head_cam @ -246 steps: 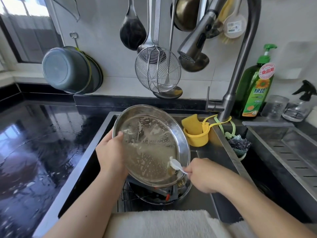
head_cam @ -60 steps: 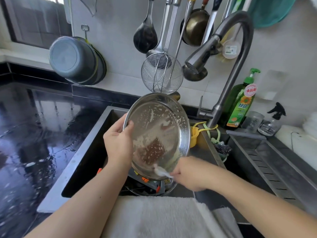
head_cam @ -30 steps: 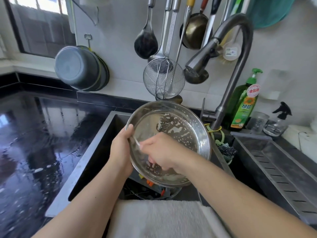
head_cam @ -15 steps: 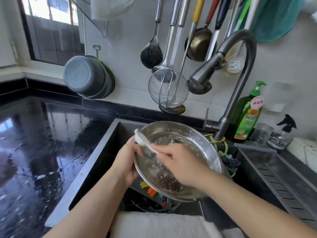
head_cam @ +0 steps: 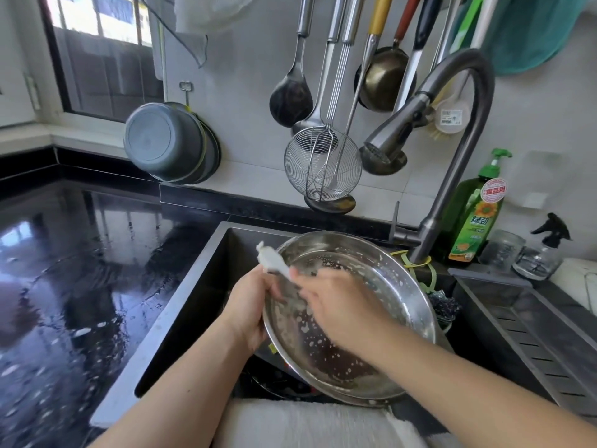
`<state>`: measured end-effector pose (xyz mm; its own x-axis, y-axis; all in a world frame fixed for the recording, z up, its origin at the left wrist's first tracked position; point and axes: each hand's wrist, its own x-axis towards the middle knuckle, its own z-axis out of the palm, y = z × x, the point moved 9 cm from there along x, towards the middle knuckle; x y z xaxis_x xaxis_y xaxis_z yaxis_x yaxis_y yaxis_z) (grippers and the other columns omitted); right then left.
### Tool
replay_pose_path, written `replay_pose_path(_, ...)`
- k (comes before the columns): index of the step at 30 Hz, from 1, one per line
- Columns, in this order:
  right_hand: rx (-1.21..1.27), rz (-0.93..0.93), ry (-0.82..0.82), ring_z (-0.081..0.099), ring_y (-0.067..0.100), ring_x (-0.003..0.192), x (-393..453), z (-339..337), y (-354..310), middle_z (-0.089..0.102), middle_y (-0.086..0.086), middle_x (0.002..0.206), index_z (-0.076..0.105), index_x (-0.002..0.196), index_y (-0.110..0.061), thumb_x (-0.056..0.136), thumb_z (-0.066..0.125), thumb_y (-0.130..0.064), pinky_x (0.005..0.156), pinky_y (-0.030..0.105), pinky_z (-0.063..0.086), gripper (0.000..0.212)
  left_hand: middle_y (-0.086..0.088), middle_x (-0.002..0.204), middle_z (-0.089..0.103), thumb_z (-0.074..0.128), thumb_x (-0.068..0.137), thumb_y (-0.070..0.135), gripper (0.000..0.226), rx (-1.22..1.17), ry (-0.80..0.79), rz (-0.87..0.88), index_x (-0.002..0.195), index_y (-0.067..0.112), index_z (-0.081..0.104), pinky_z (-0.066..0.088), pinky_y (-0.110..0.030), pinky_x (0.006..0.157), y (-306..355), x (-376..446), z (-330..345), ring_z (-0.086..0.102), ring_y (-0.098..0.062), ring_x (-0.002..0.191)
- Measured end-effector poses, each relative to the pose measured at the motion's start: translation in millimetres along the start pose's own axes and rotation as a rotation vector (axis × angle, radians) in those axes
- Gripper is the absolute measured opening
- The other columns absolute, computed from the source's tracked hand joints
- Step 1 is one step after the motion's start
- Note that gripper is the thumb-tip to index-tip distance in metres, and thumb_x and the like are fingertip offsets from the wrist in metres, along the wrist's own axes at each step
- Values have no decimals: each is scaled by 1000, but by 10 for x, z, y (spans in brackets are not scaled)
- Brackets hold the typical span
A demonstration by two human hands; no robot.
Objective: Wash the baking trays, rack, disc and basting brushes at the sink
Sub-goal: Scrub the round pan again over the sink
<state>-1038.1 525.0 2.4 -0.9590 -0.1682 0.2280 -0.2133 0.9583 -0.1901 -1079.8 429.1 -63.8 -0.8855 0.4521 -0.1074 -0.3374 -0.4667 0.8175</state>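
Round steel tray (head_cam: 371, 286) sits tilted over the sink (head_cam: 200, 286), its open face towards me and flecked with suds; my left hand (head_cam: 248, 305) grips its left rim, thumb on the inside. My right hand (head_cam: 336, 305) is inside the tray, fingers curled round the handle of a white basting brush (head_cam: 270, 259) whose pale head sticks out past the tray's upper-left rim; the hand is blurred, so I can't tell exactly how the fingers sit. To do this scrub well, I judge I should keep the left grip firm so the slick tray doesn't twist, work the bristles round the curved wall where residue collects, and hold the tray low over the sink so splashes fall in. More things wait under the tray, too dark to name

Left of the tray a black glossy counter (head_cam: 64, 270) spreads out, wet and reflective. Behind the tray, ladles and a wire skimmer (head_cam: 323, 163) hang on the wall, with the tap (head_cam: 452, 140) arching above the tray's right side. Right of the tray stand a green soap bottle (head_cam: 475, 215), a glass jar (head_cam: 502, 247) and a spray bottle (head_cam: 542, 250), with a ribbed draining tray (head_cam: 533, 321) below them. A white towel (head_cam: 307, 425) lies along the sink edge nearest me
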Motion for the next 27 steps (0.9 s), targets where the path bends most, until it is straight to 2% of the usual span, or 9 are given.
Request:
replay_pose_path(5, -88, 318, 152, 53, 12, 66, 236, -210, 583, 55, -7, 89, 49, 148, -35, 107, 49, -24, 48, 26, 39, 43, -22, 107, 73, 31, 69, -12, 74, 15, 6, 32, 126, 12, 71, 61, -45, 77, 72, -33, 40, 72, -37, 94)
replay_pose_path(8, 65, 254, 114, 51, 11, 61, -2, -55, 397, 55, -6, 88, 47, 149, -36, 107, 50, -28, 48, 21, 37, 43, -21, 104, 74, 33, 70, -11, 72, 53, 51, 33, 124, 15, 72, 61, -47, 79, 103, -21, -41, 73, -37, 92)
replay_pose_path(11, 163, 124, -19, 50, 6, 58, -149, 128, 112, 56, -9, 80, 47, 148, -38, 107, 49, -29, 53, 21, 44, 42, -20, 94, 76, 30, 71, -14, 67, 37, 60, 30, 119, 8, 72, 61, -39, 66, 104, -42, -21, 75, -33, 82)
replay_pose_path(15, 70, 162, -28, 43, 4, 55, 36, 139, 229, 63, -3, 88, 46, 149, -34, 108, 46, -26, 46, 17, 30, 42, -14, 80, 73, 28, 75, -13, 57, 16, 25, 37, 112, 6, 67, 58, -33, 57, 98, -70, 41, 72, -27, 69)
replay_pose_path(18, 75, 345, 4, 49, 6, 58, 135, -29, 555, 63, -4, 93, 48, 150, -32, 108, 46, -24, 44, 18, 31, 43, -14, 87, 74, 28, 73, -14, 65, 8, 14, 51, 119, 9, 68, 58, -33, 57, 121, -96, 54, 73, -28, 75)
replay_pose_path(21, 137, 230, -189, 46, 8, 54, 24, 147, 224, 59, -6, 81, 52, 146, -31, 108, 45, -27, 44, 20, 33, 39, -20, 101, 75, 27, 71, -15, 73, 30, 12, 50, 127, 11, 68, 61, -38, 65, 113, -69, 61, 75, -33, 86)
replay_pose_path(24, 161, 158, -310, 42, 10, 52, 33, 129, 22, 54, -5, 69, 71, 114, -25, 108, 45, -26, 50, 27, 35, 27, -23, 112, 74, 29, 68, -14, 78, 89, 51, 70, 124, 18, 73, 61, -48, 82, 122, -39, 24, 73, -40, 100)
replay_pose_path(26, 244, 243, -294, 40, 11, 48, 178, -119, 165, 54, -1, 63, 63, 78, -14, 104, 47, -18, 52, 32, 33, 30, -22, 115, 74, 31, 67, -14, 81, 129, 55, 78, 122, 25, 75, 57, -59, 96, 121, -34, 32, 70, -45, 110)
replay_pose_path(27, 323, 288, -326, 39, 12, 47, 226, -228, 213, 54, 0, 62, 59, 74, -12, 102, 50, -17, 50, 33, 31, 30, -22, 116, 74, 31, 67, -15, 82, 155, 47, 79, 122, 27, 75, 53, -64, 101, 117, -43, 55, 68, -47, 113)
